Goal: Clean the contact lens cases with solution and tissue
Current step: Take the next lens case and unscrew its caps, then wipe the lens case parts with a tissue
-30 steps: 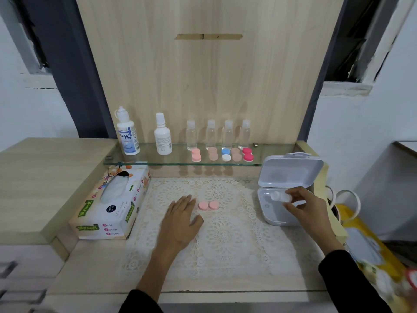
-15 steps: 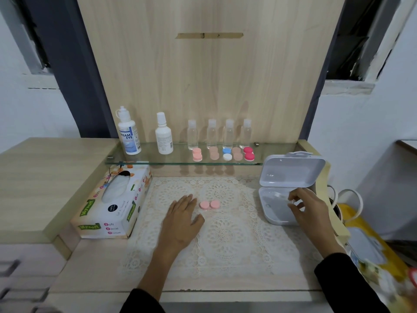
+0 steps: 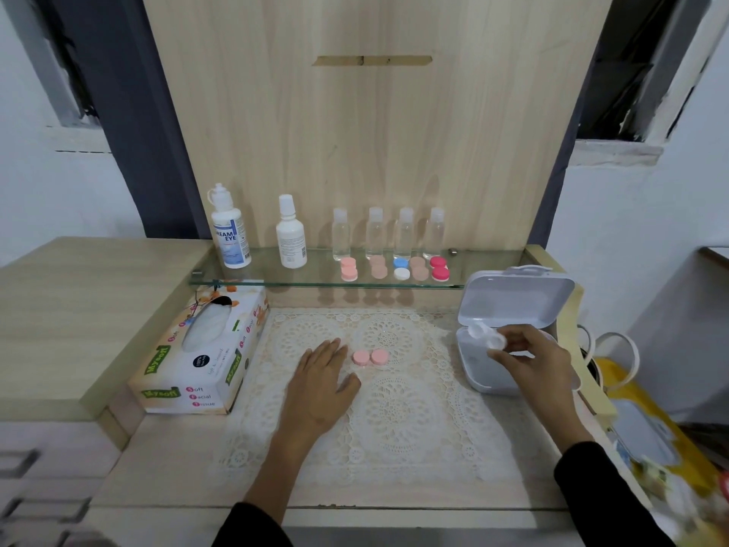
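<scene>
The left hand (image 3: 324, 382) lies flat on the lace mat (image 3: 398, 420) at the centre of the frame, fingers straight and slightly spread, holding nothing. Its fingertips end just left of a pale pink lens case (image 3: 369, 357), two round caps side by side on the mat. The case is close to the hand, though whether they touch cannot be made out. At the right of the frame the right hand (image 3: 530, 359) pinches a clear lens case (image 3: 486, 336) between thumb and curled fingers. It holds the case raised over the base of an open white box (image 3: 475, 379), whose lid stands upright behind it. At the left middle, a tissue box (image 3: 197, 365) lies along the mat's left edge, with a tissue showing in its top slot. Above the mat a glass shelf (image 3: 493, 264) runs across the middle of the frame. At its left end stands a white solution bottle (image 3: 230, 230) with a blue label, then a smaller white bottle (image 3: 291, 238) to its right, then a row of four small clear bottles (image 3: 374, 234). In front of the clear bottles sit five shelf lens cases (image 3: 401, 269), from left to right pink, beige, blue and white, beige, and deep pink. A blurred yellow bag (image 3: 647, 436) fills the lower right corner beside the counter.
</scene>
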Action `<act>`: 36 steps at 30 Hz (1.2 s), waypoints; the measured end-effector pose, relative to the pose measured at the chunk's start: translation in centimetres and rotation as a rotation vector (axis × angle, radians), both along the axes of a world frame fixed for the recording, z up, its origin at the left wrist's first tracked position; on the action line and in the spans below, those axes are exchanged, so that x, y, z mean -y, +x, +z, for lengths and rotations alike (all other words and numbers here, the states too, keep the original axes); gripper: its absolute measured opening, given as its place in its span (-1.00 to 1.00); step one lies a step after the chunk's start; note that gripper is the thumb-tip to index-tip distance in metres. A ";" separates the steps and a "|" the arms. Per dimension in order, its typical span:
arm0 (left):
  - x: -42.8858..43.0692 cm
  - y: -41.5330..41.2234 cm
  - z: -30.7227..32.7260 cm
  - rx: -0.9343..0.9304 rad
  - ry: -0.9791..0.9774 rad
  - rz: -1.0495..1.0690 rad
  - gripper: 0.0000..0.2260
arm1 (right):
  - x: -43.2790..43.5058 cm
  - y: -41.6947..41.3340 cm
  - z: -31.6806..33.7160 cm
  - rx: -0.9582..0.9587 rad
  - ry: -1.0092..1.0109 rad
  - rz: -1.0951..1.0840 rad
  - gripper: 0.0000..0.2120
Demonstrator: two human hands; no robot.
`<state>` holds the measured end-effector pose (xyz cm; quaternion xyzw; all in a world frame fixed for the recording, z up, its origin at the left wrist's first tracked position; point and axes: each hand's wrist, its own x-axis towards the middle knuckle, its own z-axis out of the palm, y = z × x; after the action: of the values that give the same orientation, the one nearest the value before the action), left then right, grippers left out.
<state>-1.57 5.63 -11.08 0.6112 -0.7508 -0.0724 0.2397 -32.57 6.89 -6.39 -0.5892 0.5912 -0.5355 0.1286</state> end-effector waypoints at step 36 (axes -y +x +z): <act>-0.5 0.1 0.8 -0.176 -0.061 0.009 -0.65 | 0.3 11.3 -4.8 -0.375 0.123 0.306 -0.60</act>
<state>-1.49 6.12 -10.24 0.5983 -0.7260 -0.1018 0.3234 -21.22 6.60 -11.15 -0.7520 0.5399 -0.3543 0.1318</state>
